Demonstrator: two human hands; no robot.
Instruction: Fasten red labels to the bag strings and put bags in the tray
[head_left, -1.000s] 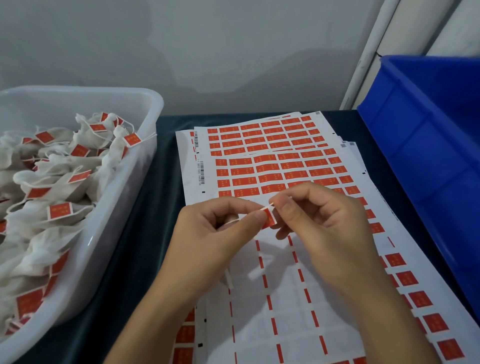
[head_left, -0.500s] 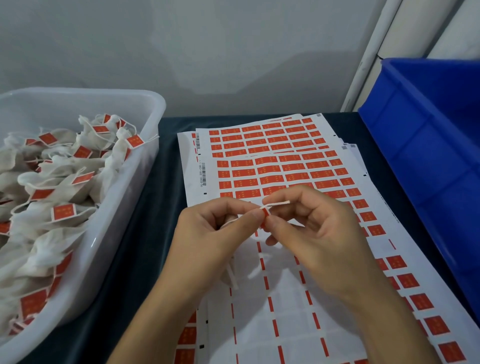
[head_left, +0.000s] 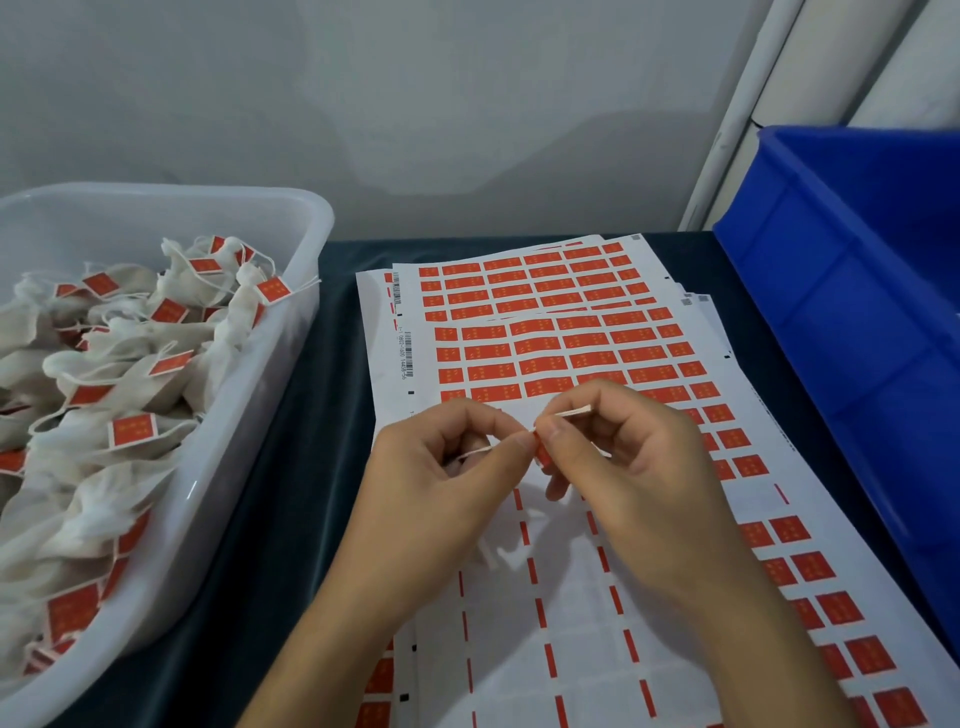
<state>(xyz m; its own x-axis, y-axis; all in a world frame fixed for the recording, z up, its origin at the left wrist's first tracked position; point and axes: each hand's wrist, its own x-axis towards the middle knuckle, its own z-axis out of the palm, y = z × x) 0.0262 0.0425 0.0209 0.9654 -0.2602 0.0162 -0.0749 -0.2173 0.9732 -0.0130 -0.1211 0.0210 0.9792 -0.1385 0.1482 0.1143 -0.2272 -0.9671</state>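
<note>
**Label being folded onto string, hands barely shifting**

Since 0.5 s ago both hands are staying at frame centre; the string end by the right fingers is sitting slightly higher. Left hand (head_left: 441, 478) is pinching the white string (head_left: 475, 453) between thumb and forefinger. Right hand (head_left: 628, 467) is pinching the red label (head_left: 543, 451) around that string, fingertips of both hands touching. Bag is mostly hiding under the left hand. Both are hovering over the label sheets (head_left: 545, 338) on the table (head_left: 311, 467). Tray (head_left: 291, 332) of labelled bags (head_left: 104, 415) is sitting at left; blue bin (head_left: 857, 312) at right.
</note>
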